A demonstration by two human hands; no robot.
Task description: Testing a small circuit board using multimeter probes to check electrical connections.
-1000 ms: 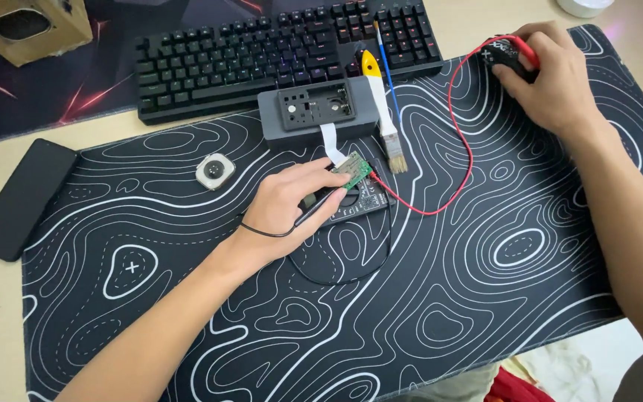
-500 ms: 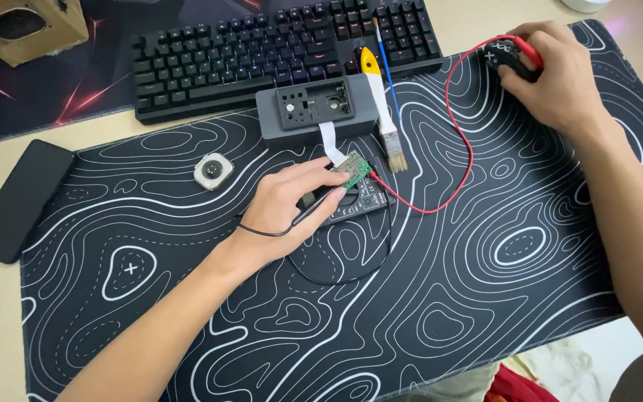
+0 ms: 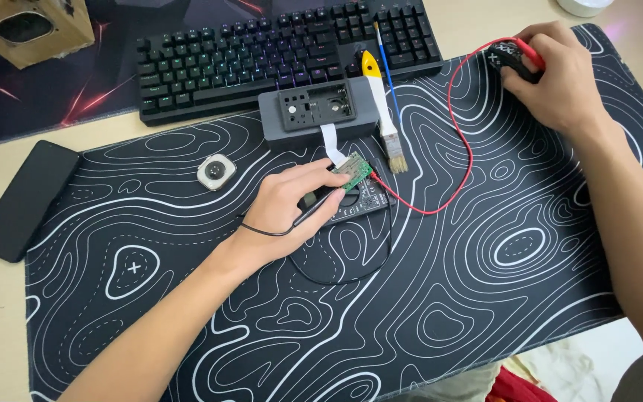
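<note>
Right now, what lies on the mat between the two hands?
In the head view, a red wire and a brush lie between left hand and right hand.

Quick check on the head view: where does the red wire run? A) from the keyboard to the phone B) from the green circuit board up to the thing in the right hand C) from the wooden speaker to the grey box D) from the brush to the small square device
B: the red wire starts at the green circuit board beside the left hand and loops up to the small black device under the right hand.
</note>
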